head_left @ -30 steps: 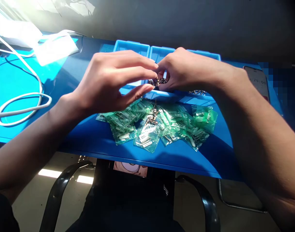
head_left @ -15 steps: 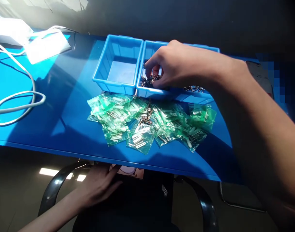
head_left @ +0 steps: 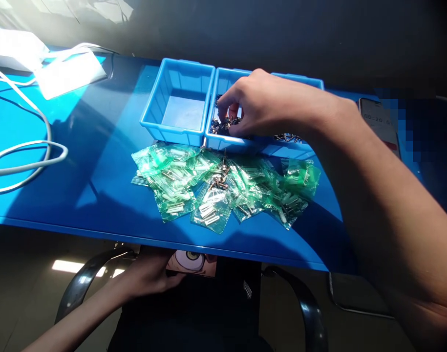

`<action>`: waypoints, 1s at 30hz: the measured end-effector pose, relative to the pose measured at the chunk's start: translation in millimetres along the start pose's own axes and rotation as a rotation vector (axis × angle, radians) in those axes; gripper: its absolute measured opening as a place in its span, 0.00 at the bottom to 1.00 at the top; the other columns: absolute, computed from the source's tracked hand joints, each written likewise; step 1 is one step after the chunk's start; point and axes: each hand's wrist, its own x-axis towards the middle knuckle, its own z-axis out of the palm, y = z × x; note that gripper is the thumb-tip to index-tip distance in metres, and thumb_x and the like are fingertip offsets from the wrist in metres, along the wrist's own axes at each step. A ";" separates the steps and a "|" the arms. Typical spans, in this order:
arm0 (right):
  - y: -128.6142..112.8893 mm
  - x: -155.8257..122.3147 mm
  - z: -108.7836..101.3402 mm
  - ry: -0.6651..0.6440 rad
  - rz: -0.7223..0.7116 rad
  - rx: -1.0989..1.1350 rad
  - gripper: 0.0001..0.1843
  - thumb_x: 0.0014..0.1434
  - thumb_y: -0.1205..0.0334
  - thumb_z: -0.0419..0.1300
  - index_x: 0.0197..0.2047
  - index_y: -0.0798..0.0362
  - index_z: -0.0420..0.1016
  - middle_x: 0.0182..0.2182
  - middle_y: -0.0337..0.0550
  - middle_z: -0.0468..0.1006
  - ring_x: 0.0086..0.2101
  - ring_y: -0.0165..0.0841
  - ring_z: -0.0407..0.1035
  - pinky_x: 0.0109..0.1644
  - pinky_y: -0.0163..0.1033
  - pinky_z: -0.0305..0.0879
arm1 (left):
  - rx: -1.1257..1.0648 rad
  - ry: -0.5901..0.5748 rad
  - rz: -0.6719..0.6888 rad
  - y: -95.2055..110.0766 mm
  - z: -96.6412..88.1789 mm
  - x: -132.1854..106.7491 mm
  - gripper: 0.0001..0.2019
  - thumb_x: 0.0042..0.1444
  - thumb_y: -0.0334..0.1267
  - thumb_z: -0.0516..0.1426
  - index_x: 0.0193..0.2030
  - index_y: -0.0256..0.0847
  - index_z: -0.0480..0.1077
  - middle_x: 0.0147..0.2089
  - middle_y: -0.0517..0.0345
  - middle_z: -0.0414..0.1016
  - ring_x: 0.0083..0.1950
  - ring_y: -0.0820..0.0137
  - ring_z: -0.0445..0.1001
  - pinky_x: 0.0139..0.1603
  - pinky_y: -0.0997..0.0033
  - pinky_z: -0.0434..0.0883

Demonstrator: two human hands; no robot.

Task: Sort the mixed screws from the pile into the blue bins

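My right hand point(head_left: 250, 105) reaches into the middle blue bin point(head_left: 260, 143), fingers and thumb curled down around dark metal screws point(head_left: 220, 125). The fingertips are partly hidden among them. Below the table's front edge, my left hand point(head_left: 155, 274) lies at my lap beside a printed picture of an eye point(head_left: 192, 264). Its thumb stretches out, and the edge covers part of the other fingers. In front of the bins lie several green clear packets point(head_left: 175, 183) with white plugs and screws inside. A few loose brownish screws point(head_left: 220, 181) rest on the packets.
A left blue bin point(head_left: 184, 110) adjoins the middle one; a right bin point(head_left: 304, 80) lies partly behind my forearm. White cables point(head_left: 49, 132) and a white box point(head_left: 16, 49) are at the left. A phone point(head_left: 379, 122) showing a timer stands right. Chair armrests point(head_left: 78, 288) flank my lap.
My right hand stays in the screws with little change. My left hand has shifted slightly and shows less of its fingers. More of the printed picture and the phone shows as the view moves.
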 end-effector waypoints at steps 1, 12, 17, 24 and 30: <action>-0.2 -0.5 -0.2 0.001 0.004 0.000 0.11 0.62 0.60 0.68 0.48 0.40 0.84 0.43 0.42 0.84 0.36 0.37 0.73 0.33 0.44 0.64 | 0.001 0.009 -0.002 1.0 0.0 0.3 0.23 0.71 0.55 0.62 0.63 0.41 0.73 0.64 0.47 0.76 0.61 0.60 0.78 0.64 0.53 0.82; 0.6 -2.2 -0.5 -0.020 -0.009 -0.005 0.13 0.65 0.54 0.66 0.52 0.42 0.83 0.45 0.43 0.84 0.39 0.38 0.74 0.36 0.43 0.66 | 0.227 0.283 0.204 8.6 -10.0 7.3 0.22 0.73 0.55 0.60 0.59 0.37 0.74 0.50 0.51 0.80 0.45 0.68 0.80 0.47 0.66 0.83; -2.0 -6.4 -13.4 -0.058 -0.001 -0.010 0.14 0.64 0.54 0.69 0.53 0.39 0.84 0.45 0.41 0.85 0.38 0.36 0.75 0.37 0.44 0.69 | 0.412 0.591 0.494 36.8 -24.0 -32.6 0.14 0.66 0.30 0.61 0.56 0.45 0.80 0.50 0.59 0.86 0.48 0.68 0.83 0.54 0.71 0.84; -6.2 -5.3 -21.7 -0.075 -0.019 -0.017 0.16 0.61 0.56 0.74 0.53 0.37 0.86 0.40 0.35 0.86 0.34 0.33 0.75 0.33 0.41 0.66 | 0.674 0.725 0.486 77.6 -147.1 -0.1 0.23 0.65 0.35 0.63 0.67 0.46 0.77 0.65 0.57 0.80 0.63 0.57 0.81 0.71 0.48 0.82; -6.1 -5.5 -1.3 -0.009 -0.049 -0.014 0.11 0.64 0.53 0.67 0.49 0.44 0.84 0.39 0.40 0.84 0.32 0.33 0.71 0.35 0.40 0.61 | 0.722 0.787 0.443 93.9 -252.8 141.0 0.23 0.76 0.43 0.46 0.56 0.33 0.79 0.51 0.52 0.77 0.61 0.57 0.81 0.57 0.46 0.81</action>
